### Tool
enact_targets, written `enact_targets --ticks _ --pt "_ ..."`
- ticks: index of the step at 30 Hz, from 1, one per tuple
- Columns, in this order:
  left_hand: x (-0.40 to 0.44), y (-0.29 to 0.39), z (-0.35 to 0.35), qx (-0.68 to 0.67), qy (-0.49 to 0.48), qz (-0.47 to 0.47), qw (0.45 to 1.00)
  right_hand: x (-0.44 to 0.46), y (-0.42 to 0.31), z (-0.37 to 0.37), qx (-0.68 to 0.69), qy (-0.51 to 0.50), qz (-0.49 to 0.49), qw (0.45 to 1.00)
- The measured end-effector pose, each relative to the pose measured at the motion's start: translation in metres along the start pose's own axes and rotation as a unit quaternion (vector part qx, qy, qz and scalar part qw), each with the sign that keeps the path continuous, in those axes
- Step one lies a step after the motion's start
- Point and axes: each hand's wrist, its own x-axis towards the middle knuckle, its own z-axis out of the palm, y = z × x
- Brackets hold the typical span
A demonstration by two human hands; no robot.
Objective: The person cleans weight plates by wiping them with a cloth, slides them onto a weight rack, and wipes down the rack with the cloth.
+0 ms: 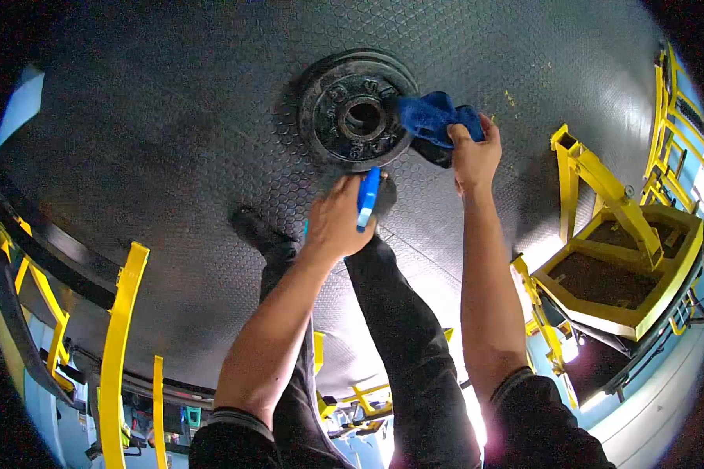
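Observation:
A round black weight plate with raised numbers and a central hole lies on the textured black floor. My right hand pinches a crumpled blue cloth, whose left end is over or against the plate's right rim. My left hand is closed around something with a narrow blue top, which looks like a spray bottle's head. It is just below the plate's near edge, and most of what it holds is hidden by the fingers. A dark flat shape beneath the cloth is hard to make out.
My dark shoes and legs are below the plate. Yellow metal uprights stand at the left. A yellow frame with a padded or boxed base is at the right, and more yellow equipment lines the far right.

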Motion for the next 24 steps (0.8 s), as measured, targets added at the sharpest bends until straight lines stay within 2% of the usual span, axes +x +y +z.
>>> enact_targets --ticks 3,4,5,7,8,9,11,13,14,17,18,20,22,24 --pt "0.023 0.010 -0.008 0.012 -0.061 -0.014 0.998 -0.001 -0.005 0.010 0.020 0.013 0.014 1.000" --pt "0.033 0.023 -0.020 0.049 -0.120 -0.062 0.990 -0.005 -0.014 0.013 0.017 0.017 0.031 0.999" --pt "0.033 0.020 -0.019 0.050 -0.122 -0.064 0.989 -0.009 -0.023 0.018 0.017 0.015 0.033 0.999" --pt "0.033 0.017 -0.023 0.026 0.005 0.021 0.999 -0.013 -0.035 0.035 -0.052 0.078 -0.136 0.986" --pt "0.033 0.016 -0.031 0.012 -0.036 0.002 0.999 -0.013 -0.035 0.049 -0.082 0.079 -0.219 0.969" --pt "0.030 0.010 -0.034 0.013 -0.034 0.002 0.999 -0.018 -0.031 0.070 -0.084 0.066 -0.253 0.962" --pt "0.019 -0.009 -0.039 0.020 0.135 0.063 0.989 -0.037 -0.030 0.113 -0.139 0.068 -0.308 0.939" --pt "0.009 -0.030 -0.048 -0.072 0.198 0.008 0.978 -0.054 -0.037 0.133 -0.159 0.022 -0.342 0.926" --pt "0.004 -0.049 -0.044 -0.108 0.228 -0.020 0.968 -0.065 -0.039 0.136 -0.116 -0.038 -0.396 0.910" --pt "0.007 -0.071 -0.069 0.023 0.286 0.012 0.958 -0.099 -0.035 0.124 -0.163 -0.193 -0.449 0.857" --pt "0.011 -0.079 -0.074 0.054 0.292 0.016 0.955 -0.103 -0.031 0.114 -0.165 -0.190 -0.451 0.857" --pt "0.016 -0.097 -0.081 0.088 0.304 0.018 0.949 -0.106 -0.019 0.089 -0.207 -0.269 -0.474 0.813" --pt "0.020 -0.116 -0.082 0.092 0.335 0.022 0.937 -0.096 0.000 0.061 -0.226 -0.283 -0.497 0.789" --pt "0.016 -0.133 -0.076 0.065 0.329 0.032 0.942 -0.077 0.018 0.035 -0.233 -0.264 -0.485 0.801"
